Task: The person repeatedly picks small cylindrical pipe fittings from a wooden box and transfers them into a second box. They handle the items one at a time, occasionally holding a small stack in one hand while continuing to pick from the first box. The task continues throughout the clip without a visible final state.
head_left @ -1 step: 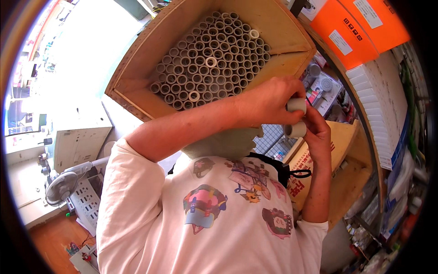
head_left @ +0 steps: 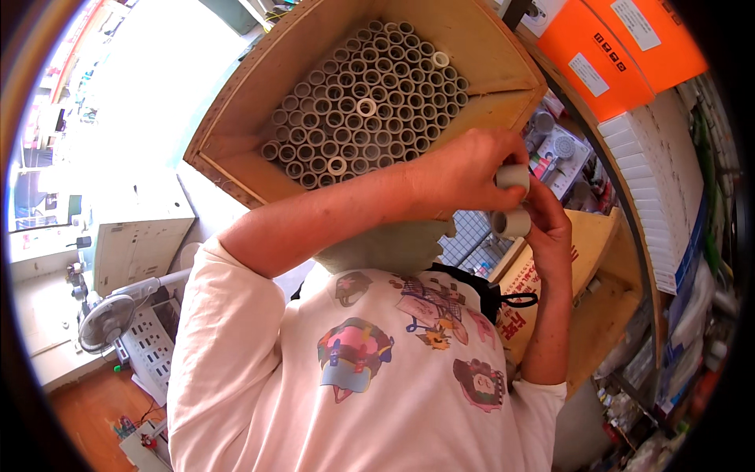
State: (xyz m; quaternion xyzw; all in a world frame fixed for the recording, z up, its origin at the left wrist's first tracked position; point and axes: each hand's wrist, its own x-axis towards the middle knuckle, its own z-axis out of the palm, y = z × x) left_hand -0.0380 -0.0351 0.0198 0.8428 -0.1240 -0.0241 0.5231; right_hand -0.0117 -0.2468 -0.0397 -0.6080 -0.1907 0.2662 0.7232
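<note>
Reaching across from the left, my left hand is closed on a short pale grey pipe piece, gripped near the thumb and fingers. Just below it is a second pipe piece, its open end turned to the left, pinched in my right hand. The two hands are close together, and some of their fingers are hidden. Behind my left forearm stands a wooden box holding many similar pipe pieces, most with their round openings facing up; a few look whiter than the others.
An orange carton and a stack of white boxes are at the right. A second wooden box stands beside my right forearm. Farther left are a fan and a white cabinet. A shower head lies past my hands.
</note>
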